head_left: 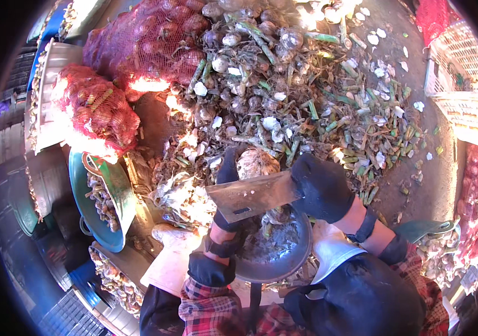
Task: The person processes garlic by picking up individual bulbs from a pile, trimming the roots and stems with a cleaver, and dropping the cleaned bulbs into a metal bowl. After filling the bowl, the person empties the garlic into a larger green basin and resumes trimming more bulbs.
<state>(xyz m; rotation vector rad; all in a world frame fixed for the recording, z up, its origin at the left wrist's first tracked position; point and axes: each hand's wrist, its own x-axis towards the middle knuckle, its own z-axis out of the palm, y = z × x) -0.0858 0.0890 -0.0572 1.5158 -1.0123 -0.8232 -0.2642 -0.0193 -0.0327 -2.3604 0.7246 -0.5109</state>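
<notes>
My right hand [324,189], in a black glove, is closed on the end of a broad cleaver [253,196]. Its flat blade lies across the view and hides part of my left hand [228,175], also gloved in black. That hand grips a large garlic bulb [257,163] from the left, just beyond the blade. Below the blade, a piece of stalk [276,217] shows above a dark round basin [305,246] between my knees. Greyish scraps lie inside the basin.
Ahead spreads a heap of garlic bulbs and cut stalks [284,95]. Red mesh sacks [96,109] stand at the left, above a teal basin [76,196] holding garlic pieces. At the right are a pale plastic basket [468,106] and another red mesh sack [477,196].
</notes>
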